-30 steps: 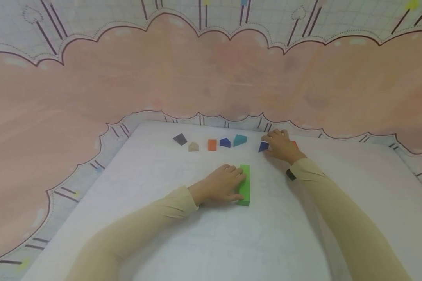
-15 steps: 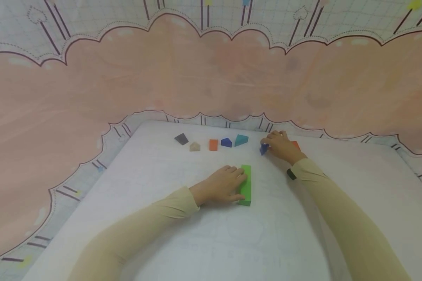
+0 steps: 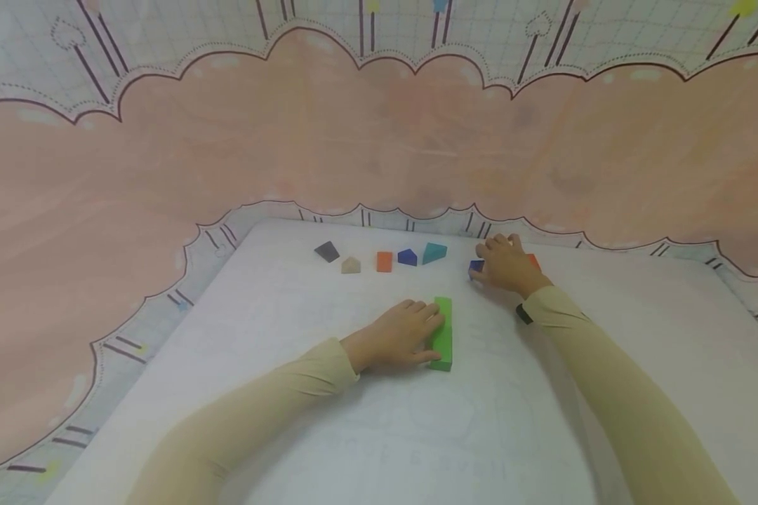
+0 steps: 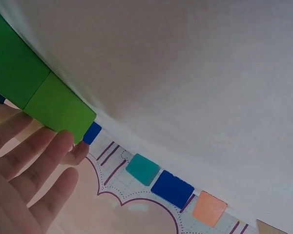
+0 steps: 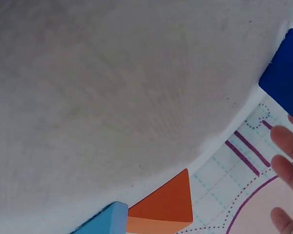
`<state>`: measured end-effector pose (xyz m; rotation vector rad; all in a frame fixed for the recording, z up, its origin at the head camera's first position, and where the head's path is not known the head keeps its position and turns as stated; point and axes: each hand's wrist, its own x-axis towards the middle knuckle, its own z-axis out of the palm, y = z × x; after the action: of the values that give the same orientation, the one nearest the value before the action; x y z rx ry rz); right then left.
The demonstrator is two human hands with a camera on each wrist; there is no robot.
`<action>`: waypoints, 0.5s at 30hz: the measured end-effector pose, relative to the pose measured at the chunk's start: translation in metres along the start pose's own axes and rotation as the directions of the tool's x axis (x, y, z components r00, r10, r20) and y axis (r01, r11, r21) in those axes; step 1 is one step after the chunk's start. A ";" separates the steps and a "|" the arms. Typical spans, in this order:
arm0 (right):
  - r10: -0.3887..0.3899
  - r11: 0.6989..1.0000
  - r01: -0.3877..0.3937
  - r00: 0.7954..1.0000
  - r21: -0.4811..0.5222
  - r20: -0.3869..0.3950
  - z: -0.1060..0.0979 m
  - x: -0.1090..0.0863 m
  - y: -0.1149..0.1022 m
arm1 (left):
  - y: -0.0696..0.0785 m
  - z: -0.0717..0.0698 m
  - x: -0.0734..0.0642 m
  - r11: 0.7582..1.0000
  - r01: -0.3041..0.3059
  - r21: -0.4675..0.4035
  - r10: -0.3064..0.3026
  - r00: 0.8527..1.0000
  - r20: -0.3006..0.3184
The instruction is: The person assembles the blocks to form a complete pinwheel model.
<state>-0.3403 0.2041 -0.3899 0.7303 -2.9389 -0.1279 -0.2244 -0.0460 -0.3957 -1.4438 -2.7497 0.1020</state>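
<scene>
My left hand lies over the left side of two green blocks set end to end on the table. In the left wrist view, its fingers are fairly straight, tips near the edge of the lighter green block. Farther back, my right hand holds a dark blue block between thumb and forefinger. The right wrist view shows this blue block with a fingertip at its corner and the other fingers spread. An orange triangular block and a light blue block stand beside that hand.
Along the back of the white table lie a dark grey block, a beige one, an orange one, a blue one and a teal one. A patterned cloth hangs behind. A black piece sits under the right cuff.
The dark blue block at my right hand has turned, from a slanted outline to a squarer face. My right fingers have shifted slightly around it. The left hand and green blocks keep their place.
</scene>
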 end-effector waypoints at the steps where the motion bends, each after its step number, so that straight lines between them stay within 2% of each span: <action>1: -0.009 1.000 0.009 1.000 0.003 -0.005 0.000 0.000 0.000 | 0.000 0.000 0.000 1.000 0.000 0.000 0.000 1.000 -0.003; 8: -0.096 0.991 0.101 0.994 0.090 -0.056 0.001 -0.001 -0.001 | 0.000 0.001 0.000 1.000 0.001 -0.001 -0.001 1.000 -0.004; 15: -0.215 0.962 0.224 0.974 0.157 -0.072 0.000 -0.001 -0.006 | -0.001 0.003 0.000 1.000 0.001 0.009 -0.001 1.000 -0.010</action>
<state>-0.3370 0.1991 -0.3904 1.0650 -2.8329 0.1158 -0.2253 -0.0464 -0.3988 -1.4367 -2.7387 0.1064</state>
